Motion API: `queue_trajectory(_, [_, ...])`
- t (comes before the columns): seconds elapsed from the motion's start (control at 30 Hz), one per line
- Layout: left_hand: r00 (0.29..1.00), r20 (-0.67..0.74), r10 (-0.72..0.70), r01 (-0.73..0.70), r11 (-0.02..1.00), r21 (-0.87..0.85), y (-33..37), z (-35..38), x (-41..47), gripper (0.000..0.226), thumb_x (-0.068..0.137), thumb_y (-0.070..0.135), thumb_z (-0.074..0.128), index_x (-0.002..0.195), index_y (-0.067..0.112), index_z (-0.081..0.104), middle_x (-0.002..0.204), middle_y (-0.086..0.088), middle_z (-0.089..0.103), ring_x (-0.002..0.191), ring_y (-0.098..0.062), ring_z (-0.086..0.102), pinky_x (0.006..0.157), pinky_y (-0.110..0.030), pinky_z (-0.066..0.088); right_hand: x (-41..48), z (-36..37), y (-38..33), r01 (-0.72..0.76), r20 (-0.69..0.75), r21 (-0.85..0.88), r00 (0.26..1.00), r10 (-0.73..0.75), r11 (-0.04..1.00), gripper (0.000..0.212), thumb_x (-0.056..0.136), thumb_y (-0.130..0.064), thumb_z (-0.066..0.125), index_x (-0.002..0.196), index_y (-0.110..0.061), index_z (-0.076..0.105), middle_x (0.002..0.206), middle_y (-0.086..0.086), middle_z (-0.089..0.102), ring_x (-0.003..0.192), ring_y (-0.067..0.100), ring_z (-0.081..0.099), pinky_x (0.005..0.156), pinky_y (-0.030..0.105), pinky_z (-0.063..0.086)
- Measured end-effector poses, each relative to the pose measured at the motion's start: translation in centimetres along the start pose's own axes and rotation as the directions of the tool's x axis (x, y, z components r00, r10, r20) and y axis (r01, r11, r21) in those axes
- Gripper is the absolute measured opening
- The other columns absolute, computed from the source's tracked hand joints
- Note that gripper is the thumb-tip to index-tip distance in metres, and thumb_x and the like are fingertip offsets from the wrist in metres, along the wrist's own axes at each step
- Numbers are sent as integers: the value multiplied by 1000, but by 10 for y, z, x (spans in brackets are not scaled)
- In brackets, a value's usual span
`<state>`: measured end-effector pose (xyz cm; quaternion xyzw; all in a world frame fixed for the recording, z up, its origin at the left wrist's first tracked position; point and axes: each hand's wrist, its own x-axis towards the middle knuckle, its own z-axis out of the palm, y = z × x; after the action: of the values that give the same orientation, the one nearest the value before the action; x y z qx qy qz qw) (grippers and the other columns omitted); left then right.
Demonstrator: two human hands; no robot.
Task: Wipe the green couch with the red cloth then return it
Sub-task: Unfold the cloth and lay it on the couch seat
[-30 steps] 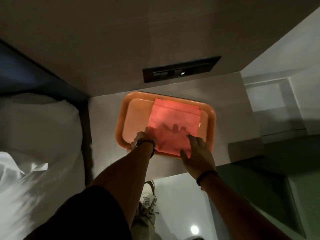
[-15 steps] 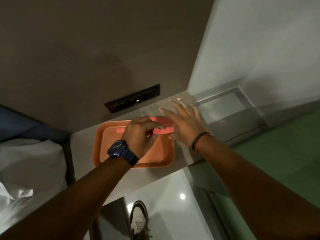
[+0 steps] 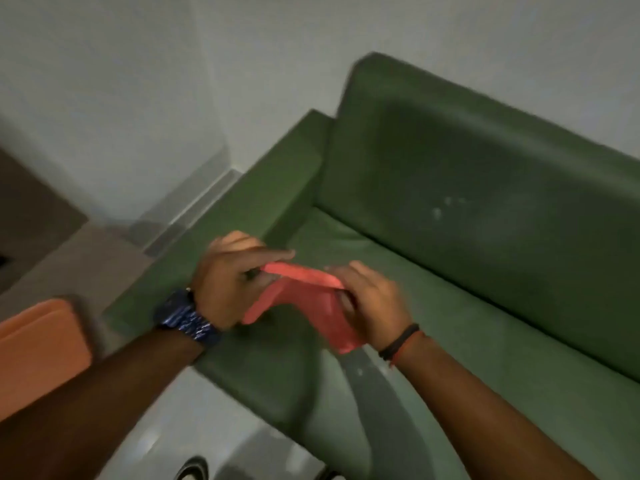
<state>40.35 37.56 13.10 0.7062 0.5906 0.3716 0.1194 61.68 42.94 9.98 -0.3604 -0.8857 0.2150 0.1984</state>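
The red cloth hangs folded between both hands, above the left end of the green couch. My left hand, with a blue watch on the wrist, pinches the cloth's upper left edge. My right hand, with a dark wristband, grips its right side. The cloth's lower corner droops over the seat cushion, near the armrest. The frame is blurred by motion.
The orange tray lies at the left edge on a grey surface. A white wall stands behind the couch. Pale floor and a shoe show below.
Both hands lifted the red cloth off the orange tray and carried it to the right, over the couch. The view swung right from the tray to the couch.
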Motion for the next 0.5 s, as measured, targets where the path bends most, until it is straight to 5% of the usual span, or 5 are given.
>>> queue_trajectory(0.07, [998, 13, 64, -64, 997, -41, 35, 59, 37, 27, 75, 28, 57, 86, 11, 76, 71, -10, 70, 71, -29, 61, 65, -41, 48, -38, -45, 46, -109, -112, -146, 989, 93, 983, 35, 86, -27, 46, 109, -11, 67, 95, 12, 68, 83, 31, 66, 62, 36, 55])
queue_trajectory(0.17, [989, 13, 150, -149, 987, -53, 66, 135, 68, 14, 69, 18, 65, 77, 16, 76, 72, -6, 71, 72, -29, 62, 66, -38, 47, -86, -72, 103, -266, -233, -287, 951, 203, 920, 32, 79, -8, 69, 111, -14, 67, 96, 13, 66, 82, 34, 63, 54, 41, 54])
queue_trajectory(0.3, [956, 227, 184, -169, 982, -87, 49, 213, 39, 21, 57, 7, 74, 77, 16, 75, 76, -5, 73, 72, -27, 62, 68, -35, 48, -143, -33, 150, -290, -90, -295, 957, 276, 910, 36, 81, -1, 64, 116, -11, 66, 94, 17, 67, 80, 39, 62, 55, 46, 54])
queue_trajectory(0.4, [820, 571, 45, -109, 991, 80, -9, 250, -23, 83, 47, 26, 90, 121, 12, 57, 118, -11, 64, 105, -32, 56, 87, -49, 49, -187, 32, 161, -282, 309, -310, 874, 376, 908, 39, 89, -34, 54, 124, -20, 60, 110, 14, 66, 93, 37, 61, 75, 44, 52])
queue_trajectory(0.5, [619, 714, -326, -1, 909, 416, -73, 269, -73, 156, 33, 56, 87, 142, 26, -20, 156, -1, -5, 140, -28, -2, 111, -54, 8, -216, 84, 168, -399, 318, -319, 809, 494, 859, 55, 77, -49, 65, 119, -15, 63, 116, 16, 64, 100, 36, 61, 83, 42, 50])
